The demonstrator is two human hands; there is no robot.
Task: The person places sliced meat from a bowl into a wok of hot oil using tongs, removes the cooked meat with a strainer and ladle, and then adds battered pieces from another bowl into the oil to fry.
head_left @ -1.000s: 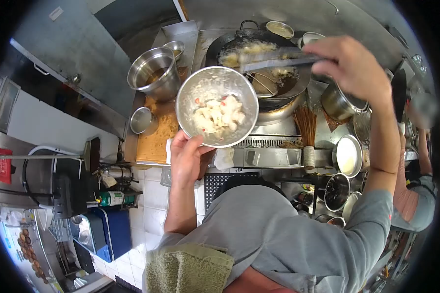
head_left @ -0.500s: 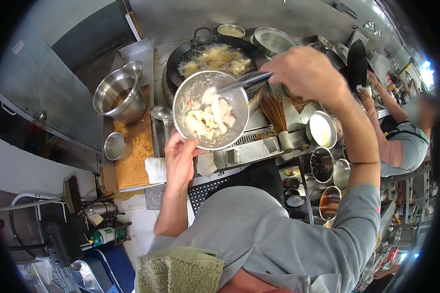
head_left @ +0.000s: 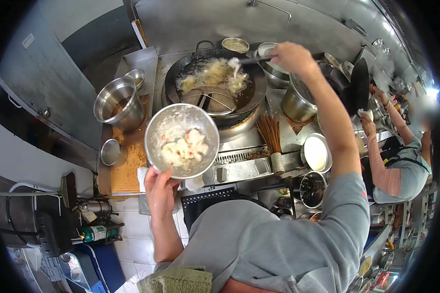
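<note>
One pale battered piece (head_left: 234, 65) is at the tips of the dark tongs (head_left: 257, 60) over the bubbling wok (head_left: 170, 83); half a second ago the tongs were inside the steel bowl (head_left: 176, 115). Right hand (head_left: 293, 58): fingers closed around the tongs. Left hand (head_left: 161, 189): thumb and fingers pinching the bowl's near rim.

Cool light is brightening the bench (head_left: 289, 144); a white glow (head_left: 432, 92) is flaring beyond its right edge. Behind its back edge, the steel wall (head_left: 205, 24) is shining softly. The lens is bowing the outer edges into black; a co-worker's head (head_left: 425, 110) is blurring.
</note>
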